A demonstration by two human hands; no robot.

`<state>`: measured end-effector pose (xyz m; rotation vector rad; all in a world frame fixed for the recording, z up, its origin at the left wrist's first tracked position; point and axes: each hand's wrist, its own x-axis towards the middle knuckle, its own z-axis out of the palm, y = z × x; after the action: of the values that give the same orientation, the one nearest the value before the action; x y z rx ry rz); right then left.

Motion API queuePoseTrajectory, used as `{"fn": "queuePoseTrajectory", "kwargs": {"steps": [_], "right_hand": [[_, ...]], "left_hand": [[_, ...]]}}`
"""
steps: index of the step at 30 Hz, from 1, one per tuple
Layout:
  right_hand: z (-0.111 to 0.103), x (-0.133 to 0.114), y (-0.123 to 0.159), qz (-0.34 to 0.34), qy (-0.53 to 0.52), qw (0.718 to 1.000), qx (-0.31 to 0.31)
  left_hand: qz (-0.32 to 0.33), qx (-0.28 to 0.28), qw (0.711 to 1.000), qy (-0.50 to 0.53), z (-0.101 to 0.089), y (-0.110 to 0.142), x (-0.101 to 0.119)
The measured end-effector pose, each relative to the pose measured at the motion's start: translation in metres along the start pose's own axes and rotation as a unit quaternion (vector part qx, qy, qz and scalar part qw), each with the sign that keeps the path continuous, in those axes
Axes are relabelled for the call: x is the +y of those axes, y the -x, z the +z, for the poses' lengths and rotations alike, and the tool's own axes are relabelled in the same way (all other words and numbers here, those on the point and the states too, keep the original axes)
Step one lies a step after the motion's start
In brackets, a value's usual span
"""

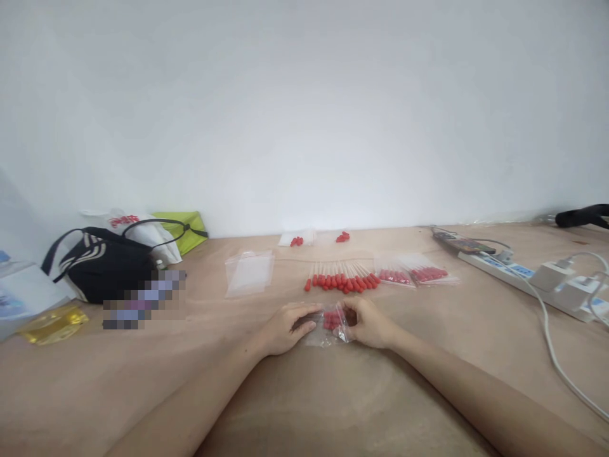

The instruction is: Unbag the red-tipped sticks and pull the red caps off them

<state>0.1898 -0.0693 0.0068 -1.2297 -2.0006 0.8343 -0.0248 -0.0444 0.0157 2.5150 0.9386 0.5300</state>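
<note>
Your forearms (204, 387) reach over the table (285, 419) to a clear bag (323, 341) of red heads (330, 319), its right edge pinched by your right hand (372, 324), your left hand (284, 329), grip apart, at its left side, near red-headed sticks (341, 280).

Clear plastic bag (327, 329): between the hands, red tips showing inside
Left hand (285, 327): at the bag's nine o'clock side, fingertips on it
Right hand (370, 322): at three o'clock, pinching its edge
Red-tipped sticks (342, 281): fanned row, twelve o'clock
Filled packets (428, 274): two o'clock
Flat clear bags (250, 273): ten o'clock
White power strip (522, 271): nearly three o'clock, chargers plugged in
</note>
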Motion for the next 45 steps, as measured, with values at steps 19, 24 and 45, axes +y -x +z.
{"fn": "queuePoseTrajectory", "kwargs": {"steps": [19,24,45], "right_hand": [[-0.005,0.016,-0.004,0.047,-0.048,0.998,-0.001],[-0.004,0.011,-0.002,0.028,-0.031,0.999,0.007],[-0.096,0.040,0.011,0.085,-0.304,0.932,0.178]], "left_hand": [[-0.003,0.001,1.000,0.001,0.001,-0.001,-0.003],[-0.008,-0.002,1.000,0.001,0.000,-0.001,-0.002],[-0.030,-0.015,0.999,-0.030,-0.005,0.004,-0.007]]}}
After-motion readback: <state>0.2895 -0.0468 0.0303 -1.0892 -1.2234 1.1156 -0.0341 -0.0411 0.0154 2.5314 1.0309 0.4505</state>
